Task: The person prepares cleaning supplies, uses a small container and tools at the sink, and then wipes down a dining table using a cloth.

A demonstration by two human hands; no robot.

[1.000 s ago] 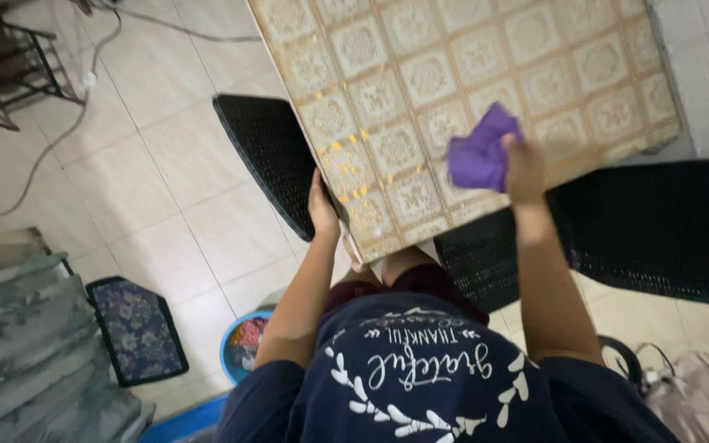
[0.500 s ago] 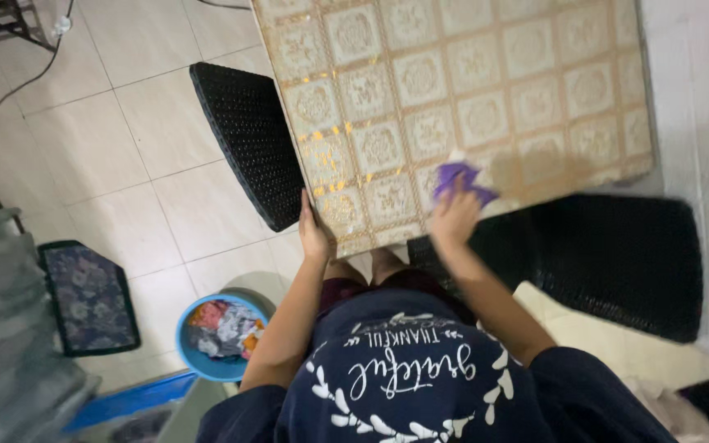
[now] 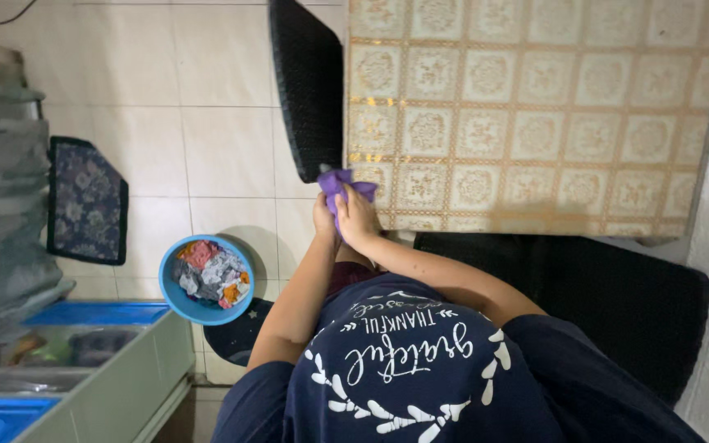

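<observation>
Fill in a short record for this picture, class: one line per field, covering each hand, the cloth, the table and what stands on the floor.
Right hand: grip closed on the purple cloth, at the table's near left corner
Left hand: at the same corner beside the right hand, partly hidden; grip unclear
Table: cover with a beige and gold square pattern
Chairs: black woven chair at the table's left side, another at its near side
Floor: blue basin of mixed cloths, dark floral mat

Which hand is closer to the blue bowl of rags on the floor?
Left. The left hand is at the table's corner, on the side toward the blue bowl. The right hand, gripping the purple cloth, sits just beyond it, farther from the bowl.
</observation>
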